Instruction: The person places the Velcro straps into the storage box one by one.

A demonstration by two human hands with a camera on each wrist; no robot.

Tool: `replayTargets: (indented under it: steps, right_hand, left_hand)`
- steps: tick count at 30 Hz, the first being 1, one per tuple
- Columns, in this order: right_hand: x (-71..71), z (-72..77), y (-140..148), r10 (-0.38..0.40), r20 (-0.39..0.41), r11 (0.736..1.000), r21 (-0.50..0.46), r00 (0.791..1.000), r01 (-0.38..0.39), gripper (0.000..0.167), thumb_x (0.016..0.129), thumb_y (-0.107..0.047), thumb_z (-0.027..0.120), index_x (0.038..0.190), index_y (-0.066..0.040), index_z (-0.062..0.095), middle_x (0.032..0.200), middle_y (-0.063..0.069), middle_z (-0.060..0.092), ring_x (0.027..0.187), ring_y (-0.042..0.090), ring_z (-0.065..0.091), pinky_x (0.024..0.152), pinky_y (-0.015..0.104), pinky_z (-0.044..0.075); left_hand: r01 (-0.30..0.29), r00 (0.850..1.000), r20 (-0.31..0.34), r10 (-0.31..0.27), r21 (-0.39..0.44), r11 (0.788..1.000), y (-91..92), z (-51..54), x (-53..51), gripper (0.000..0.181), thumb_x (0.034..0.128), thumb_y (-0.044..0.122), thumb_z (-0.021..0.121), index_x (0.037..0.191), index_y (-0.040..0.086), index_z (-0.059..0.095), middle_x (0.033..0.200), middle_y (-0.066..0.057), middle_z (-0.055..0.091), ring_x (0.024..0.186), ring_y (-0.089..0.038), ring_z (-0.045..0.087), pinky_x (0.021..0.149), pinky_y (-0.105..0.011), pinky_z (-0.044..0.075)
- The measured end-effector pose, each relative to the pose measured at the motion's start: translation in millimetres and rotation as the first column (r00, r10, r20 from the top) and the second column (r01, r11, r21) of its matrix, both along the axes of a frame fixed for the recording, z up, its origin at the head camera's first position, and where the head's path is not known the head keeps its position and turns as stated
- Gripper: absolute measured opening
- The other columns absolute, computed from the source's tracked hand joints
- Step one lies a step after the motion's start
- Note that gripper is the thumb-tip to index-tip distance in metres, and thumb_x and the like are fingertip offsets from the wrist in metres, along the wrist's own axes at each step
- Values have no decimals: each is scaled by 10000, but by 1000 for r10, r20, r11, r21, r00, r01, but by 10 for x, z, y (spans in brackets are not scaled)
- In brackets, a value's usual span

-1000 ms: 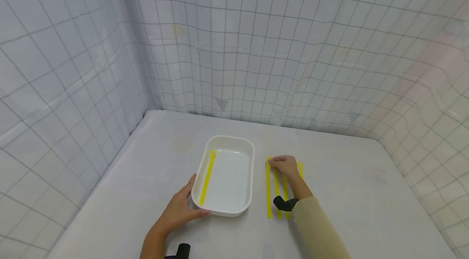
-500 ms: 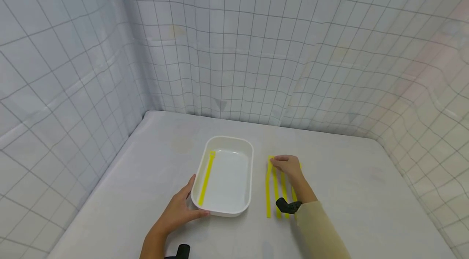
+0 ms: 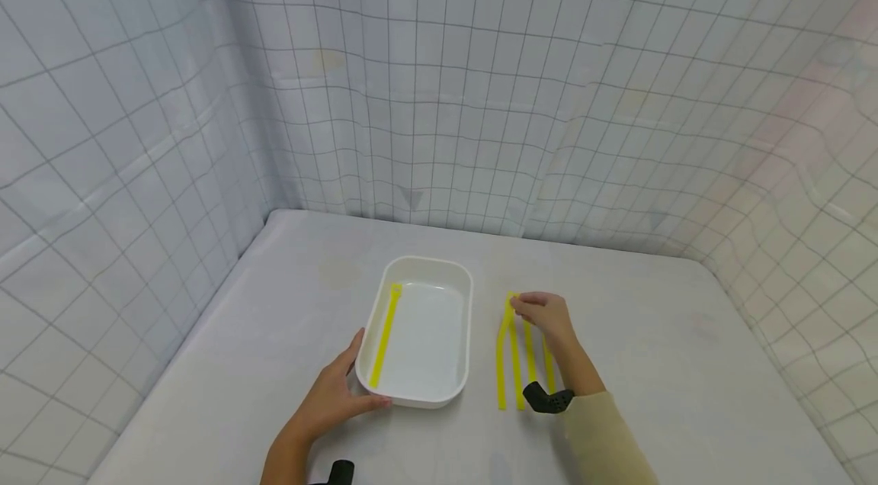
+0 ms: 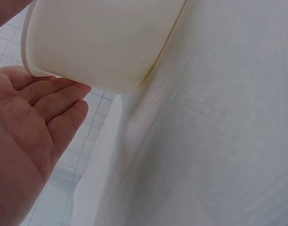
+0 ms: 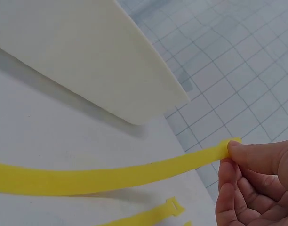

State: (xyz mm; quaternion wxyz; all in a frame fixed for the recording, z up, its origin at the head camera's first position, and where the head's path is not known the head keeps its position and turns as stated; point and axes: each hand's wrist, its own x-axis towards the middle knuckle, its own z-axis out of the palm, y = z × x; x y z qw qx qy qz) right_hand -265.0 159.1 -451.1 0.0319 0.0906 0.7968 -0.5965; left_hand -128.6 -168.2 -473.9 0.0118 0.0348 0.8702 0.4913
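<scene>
My right hand (image 3: 545, 315) pinches the slotted end of a yellow hook-and-loop cable tie (image 5: 111, 178) between thumb and fingers. That end is lifted off the table, and the strip bends down to the left. Several more yellow ties (image 5: 148, 215) lie side by side beneath and beside this hand, partly hidden by it. A white tray (image 3: 470, 317) stands to their left. One yellow tie (image 3: 386, 336) lies lengthwise inside it, along the left wall. My left hand (image 3: 332, 397) rests on the tray's near left corner, its fingers extended along the side and the thumb at the front.
A white-covered table (image 3: 658, 348) bears the tray and ties. White grid-patterned curtains (image 3: 425, 88) hang behind it and on both sides. Each wrist wears a black device, such as the one (image 3: 547, 398) on the right wrist.
The right hand has shifted slightly right, lifting the pinched tie's slotted end and drawing it rightward, so the strip now bends. The left hand and the tray hold their places.
</scene>
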Motion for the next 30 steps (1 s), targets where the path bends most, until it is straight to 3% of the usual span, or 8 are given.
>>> replayTargets:
  steps: [8, 15, 25, 30]
  right_hand:
    - [36, 94, 23, 49, -28, 998, -35, 998, -50, 297, 819, -142, 700, 1010, 75, 632, 897, 82, 665, 788, 175, 623, 824, 347, 502]
    - [133, 184, 81, 92, -33, 994, -63, 995, -94, 344, 818, -156, 702, 1049, 82, 613, 929, 94, 661, 958, 355, 589, 863, 367, 483]
    - [219, 244, 149, 120, -42, 989, -76, 992, -123, 389, 814, -177, 709, 1075, 90, 597, 940, 85, 657, 893, 268, 613, 852, 357, 487]
    - [265, 267, 189, 128, -50, 987, -90, 990, -132, 403, 818, -187, 706, 1078, 97, 587, 932, 77, 653, 926, 313, 597, 873, 390, 472]
  left_hand:
    - [-7, 1000, 3, 7, 1, 1000, -7, 0, 2, 1180, 550, 425, 860, 1459, 48, 209, 1465, -141, 271, 1305, -348, 295, 1007, -517, 306]
    - [-8, 1000, 11, 8, -12, 1000, 7, 0, -3, 1186, 547, 447, 854, 1459, 48, 209, 1465, -138, 271, 1303, -346, 300, 1007, -510, 309]
    - [-4, 1000, 11, 4, -8, 1000, 4, 8, 9, 1178, 555, 442, 853, 1461, 54, 206, 1468, -129, 269, 1306, -343, 295, 1009, -519, 302]
    - [5, 1000, 3, -5, 2, 1000, 9, 10, 6, 1178, 555, 441, 853, 1462, 57, 206, 1468, -123, 271, 1311, -334, 289, 1014, -515, 296]
